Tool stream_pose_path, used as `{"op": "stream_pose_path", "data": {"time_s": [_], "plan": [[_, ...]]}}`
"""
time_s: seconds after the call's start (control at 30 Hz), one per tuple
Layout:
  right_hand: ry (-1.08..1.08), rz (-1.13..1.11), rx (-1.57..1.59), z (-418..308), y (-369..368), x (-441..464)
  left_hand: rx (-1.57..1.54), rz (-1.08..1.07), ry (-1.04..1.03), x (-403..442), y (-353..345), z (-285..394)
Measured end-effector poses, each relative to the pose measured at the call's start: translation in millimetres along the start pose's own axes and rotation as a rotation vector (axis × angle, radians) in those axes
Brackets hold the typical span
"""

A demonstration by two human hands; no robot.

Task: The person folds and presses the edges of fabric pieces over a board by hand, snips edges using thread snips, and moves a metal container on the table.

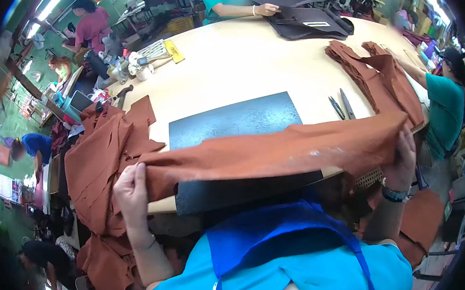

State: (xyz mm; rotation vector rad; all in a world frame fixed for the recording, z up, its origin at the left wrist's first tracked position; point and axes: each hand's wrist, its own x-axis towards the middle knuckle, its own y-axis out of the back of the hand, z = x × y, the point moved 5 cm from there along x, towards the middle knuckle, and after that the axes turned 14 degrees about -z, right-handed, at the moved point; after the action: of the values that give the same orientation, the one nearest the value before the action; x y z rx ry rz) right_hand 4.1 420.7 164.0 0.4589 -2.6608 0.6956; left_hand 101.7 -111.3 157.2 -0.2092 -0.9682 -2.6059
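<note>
Long rust-brown leather-like panel (276,150), one, spread between two bare hands above a black cutting mat (230,119).
Left hand (132,192): closed, thumb and curled fingers pinching the panel's left end, beside a heap of rust-brown offcuts (97,176). Right hand (404,157): fingers curled on the right end, somewhat blurred; exact thumb placement cannot be told. Panel spans mat and near table edge, its lower border sagging slightly; whitish scuffs towards the right. Handling, as judged: light, limp, supple, prone to creasing, not fragile; best held at both short ends. Beyond it: scissors (347,104), thread snips (337,107), folded rust-brown pieces (365,76).
</note>
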Motion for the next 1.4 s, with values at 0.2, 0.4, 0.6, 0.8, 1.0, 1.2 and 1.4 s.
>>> {"op": "stream_pose_path", "data": {"time_s": [0.2,0.4,0.6,0.8,1.0,1.2,1.4], "plan": [[0.195,-0.126,-0.16,-66,-11,-27,-0.902,0.272,0.27,-60,36,-16],[0.044,-0.184,0.019,-38,-17,9,-1.004,-0.475,-0.035,-66,-9,29],[-0.381,-0.138,0.05,89,5,145,-1.23,-0.351,0.304,65,-77,-57],[-0.094,-0.41,-0.064,25,-81,223,-1.227,-0.101,-0.091,131,-12,-36],[-0.535,-0.141,-0.58,84,25,186,-0.996,-0.353,0.27,63,-65,-125],[-0.649,-0.174,-1.765,170,136,115,-0.832,-0.361,0.497,-3,-131,-116],[-0.49,-0.265,-1.913,196,173,102,-0.811,-0.419,0.463,15,-141,-95]]}}
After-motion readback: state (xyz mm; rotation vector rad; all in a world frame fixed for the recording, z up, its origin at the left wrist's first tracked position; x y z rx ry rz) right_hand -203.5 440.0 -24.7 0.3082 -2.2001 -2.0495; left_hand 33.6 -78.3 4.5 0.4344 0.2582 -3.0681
